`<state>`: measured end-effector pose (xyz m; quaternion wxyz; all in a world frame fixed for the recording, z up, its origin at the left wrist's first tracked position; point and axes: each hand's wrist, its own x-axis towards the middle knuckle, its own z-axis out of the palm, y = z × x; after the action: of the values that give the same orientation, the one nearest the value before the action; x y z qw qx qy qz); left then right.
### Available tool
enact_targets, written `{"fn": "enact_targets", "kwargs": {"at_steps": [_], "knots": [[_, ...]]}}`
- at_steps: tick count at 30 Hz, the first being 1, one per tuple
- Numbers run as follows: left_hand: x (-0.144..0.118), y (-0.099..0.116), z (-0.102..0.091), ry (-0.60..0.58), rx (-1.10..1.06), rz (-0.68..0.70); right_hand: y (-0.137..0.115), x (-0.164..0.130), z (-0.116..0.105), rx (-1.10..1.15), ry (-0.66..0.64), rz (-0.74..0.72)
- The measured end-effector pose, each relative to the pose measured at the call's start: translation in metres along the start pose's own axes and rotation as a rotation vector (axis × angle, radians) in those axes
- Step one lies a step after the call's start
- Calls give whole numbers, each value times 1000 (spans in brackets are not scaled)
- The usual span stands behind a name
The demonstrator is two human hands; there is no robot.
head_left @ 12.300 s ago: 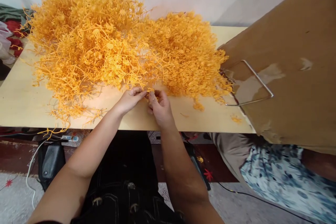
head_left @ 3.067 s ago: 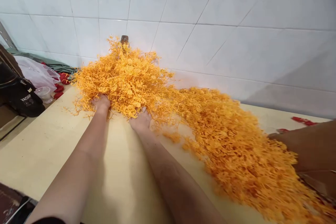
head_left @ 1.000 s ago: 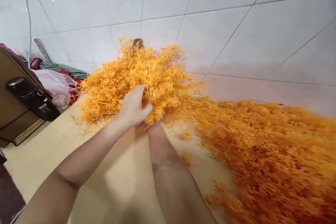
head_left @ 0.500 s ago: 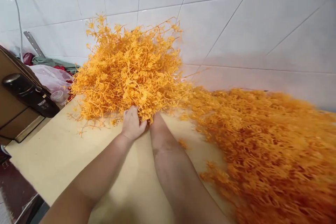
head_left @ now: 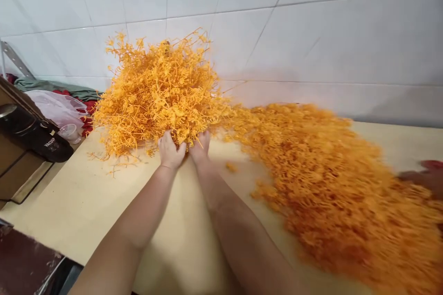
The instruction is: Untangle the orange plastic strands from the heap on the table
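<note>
A big bushy bunch of orange-yellow dyed sprigs [head_left: 159, 87], thin-stemmed with small branching tips, rests at the table's far side against the wall. My left hand [head_left: 170, 150] is at its lower front edge, thumb toward the right and fingers curled into the stems. Close beside it, my right hand [head_left: 200, 145] grips the same lower edge, its fingertips partly hidden among the sprigs. A second, larger heap of orange sprigs [head_left: 325, 170] spreads over the right side, joined to the bunch by a thin trail. One small loose tuft [head_left: 231, 166] lies right of my right forearm.
The pale tabletop [head_left: 69, 207] runs up to a white tiled wall [head_left: 242, 18]. At left are a cardboard box [head_left: 14, 166], a black bottle marked VACUUM [head_left: 38, 138], a clear plastic cup [head_left: 70, 133] and a whitish plastic bag [head_left: 57, 106]. A blurred dark reddish shape [head_left: 424, 177] shows at the right edge.
The view has swung right, showing more of the right heap and table. My right hand, hidden under the bunch before, now shows at its lower edge. The left hand still touches the bunch.
</note>
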<state>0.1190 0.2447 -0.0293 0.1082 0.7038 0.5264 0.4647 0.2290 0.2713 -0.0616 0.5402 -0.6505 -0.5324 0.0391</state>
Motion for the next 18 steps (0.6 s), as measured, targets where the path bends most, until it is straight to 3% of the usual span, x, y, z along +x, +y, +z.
{"fn": "enact_targets", "kwargs": {"at_steps": [4,10,14,18], "knots": [[0,2,-3,-19,-35,78,-15,-45,-22,-53,142,79],[-5,10,-6,21,-18,254,-39,-101,-58,238,61,248],[-8,16,-12,42,7,357,-40,-109,-68,303,69,320],[-15,24,-27,126,48,311,-39,-102,-65,391,69,354]]}}
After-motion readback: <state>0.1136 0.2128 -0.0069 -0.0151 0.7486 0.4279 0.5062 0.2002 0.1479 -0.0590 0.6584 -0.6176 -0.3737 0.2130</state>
